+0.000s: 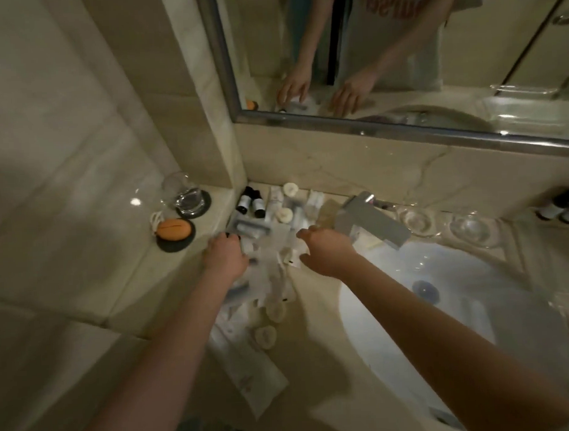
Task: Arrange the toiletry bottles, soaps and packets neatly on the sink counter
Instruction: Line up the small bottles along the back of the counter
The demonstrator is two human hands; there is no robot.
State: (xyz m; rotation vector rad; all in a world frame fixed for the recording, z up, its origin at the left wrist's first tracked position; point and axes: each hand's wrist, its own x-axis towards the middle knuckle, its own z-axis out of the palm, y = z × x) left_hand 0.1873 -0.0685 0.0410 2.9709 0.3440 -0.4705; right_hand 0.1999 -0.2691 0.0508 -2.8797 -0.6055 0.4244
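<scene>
Marble surface (315, 311) left of the sink basin (440, 274) carries the clutter. Nearest: long white packet (250, 371) lying diagonal, near-right to far-left, then round soaps (266, 335). Beyond, loose packets (272, 264) heaped between both hands. Left hand (225, 254) palm down on the heap's left edge, fingers curled, grip cannot tell. Right hand (326, 249) fingers spread, empty, hovering at the heap's right edge. Heap lies between them, about equally near. Farthest: two dark bottles (251, 202) upright in the corner, ahead of the left hand.
</scene>
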